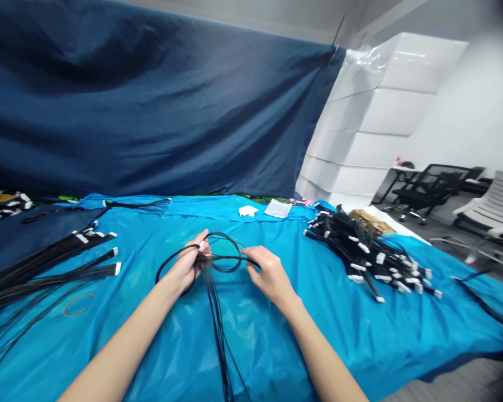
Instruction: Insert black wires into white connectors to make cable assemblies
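Observation:
A bundle of thin black cables (218,324) hangs from my left hand (191,258), which is closed around it above the blue cloth. Part of the bundle curves into loops on both sides of that hand. A small white piece shows at the left fingertips. To the right, my right hand (270,273) pinches a black strand that runs across from the left hand. The loose cable ends trail down toward the front edge of the view. Inside the left palm, the exact grip is hidden.
Black cables with white connectors (52,257) lie at the left, near a tan rubber band (79,305). A heap of similar cable bundles (364,251) is at the right. White scraps (278,208) rest at the back of the blue cloth (151,346). White boxes (360,134) stand behind.

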Demonstrator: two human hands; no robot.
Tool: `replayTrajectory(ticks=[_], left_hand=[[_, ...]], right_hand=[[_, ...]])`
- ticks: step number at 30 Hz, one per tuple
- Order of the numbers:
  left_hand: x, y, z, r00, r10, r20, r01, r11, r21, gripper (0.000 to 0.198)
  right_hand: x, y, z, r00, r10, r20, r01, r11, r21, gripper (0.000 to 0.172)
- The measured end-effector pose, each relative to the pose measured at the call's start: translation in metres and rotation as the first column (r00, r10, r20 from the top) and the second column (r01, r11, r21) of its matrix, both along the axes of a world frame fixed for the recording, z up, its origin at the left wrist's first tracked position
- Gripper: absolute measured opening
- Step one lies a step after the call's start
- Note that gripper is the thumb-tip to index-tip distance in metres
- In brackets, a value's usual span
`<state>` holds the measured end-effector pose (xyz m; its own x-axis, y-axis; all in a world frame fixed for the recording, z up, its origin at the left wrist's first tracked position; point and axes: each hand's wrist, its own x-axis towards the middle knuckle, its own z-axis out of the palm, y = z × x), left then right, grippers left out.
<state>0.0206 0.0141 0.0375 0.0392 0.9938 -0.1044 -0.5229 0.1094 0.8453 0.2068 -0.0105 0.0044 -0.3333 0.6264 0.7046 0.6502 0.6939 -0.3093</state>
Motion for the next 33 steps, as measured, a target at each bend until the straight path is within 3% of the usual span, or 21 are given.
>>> replayTrajectory(ticks=[4, 9, 15, 23, 29, 33], left_hand=[[0.001, 0.001, -0.002, 1.0, 0.0, -0.017, -0.001, 0.999, -0.041, 0.046], [0.002, 0.0, -0.003, 0.998, -0.009, -0.069, 0.004, 0.998, -0.067, 0.05], [-0.003, 0.002, -0.003, 0.995, -0.006, -0.095, -0.003, 0.995, -0.097, 0.049], [-0.004, 0.002, -0.004, 0.997, 0.001, -0.083, -0.007, 0.997, -0.073, 0.039], [0.003, -0.005, -0.001, 0.998, 0.016, -0.069, -0.02, 0.998, -0.06, 0.011], [0.006, -0.006, -0.001, 0.997, -0.029, -0.074, 0.025, 0.998, -0.064, 0.019]], right_hand=[[-0.003, -0.001, 0.001, 0.997, -0.052, 0.051, 0.051, 0.998, 0.02, 0.023], [0.0, -0.003, 0.002, 0.997, -0.07, -0.009, 0.071, 0.981, 0.18, 0.015], [0.001, -0.001, 0.001, 0.997, -0.007, 0.083, -0.015, 0.965, 0.263, 0.021], [0.001, -0.003, 0.005, 0.991, 0.031, 0.132, -0.062, 0.971, 0.233, 0.029], [-0.001, -0.002, 0.0, 0.989, -0.117, 0.087, 0.079, 0.932, 0.353, 0.021], [0.0, -0.002, -0.002, 0.978, -0.199, 0.065, 0.158, 0.907, 0.391, 0.018]])
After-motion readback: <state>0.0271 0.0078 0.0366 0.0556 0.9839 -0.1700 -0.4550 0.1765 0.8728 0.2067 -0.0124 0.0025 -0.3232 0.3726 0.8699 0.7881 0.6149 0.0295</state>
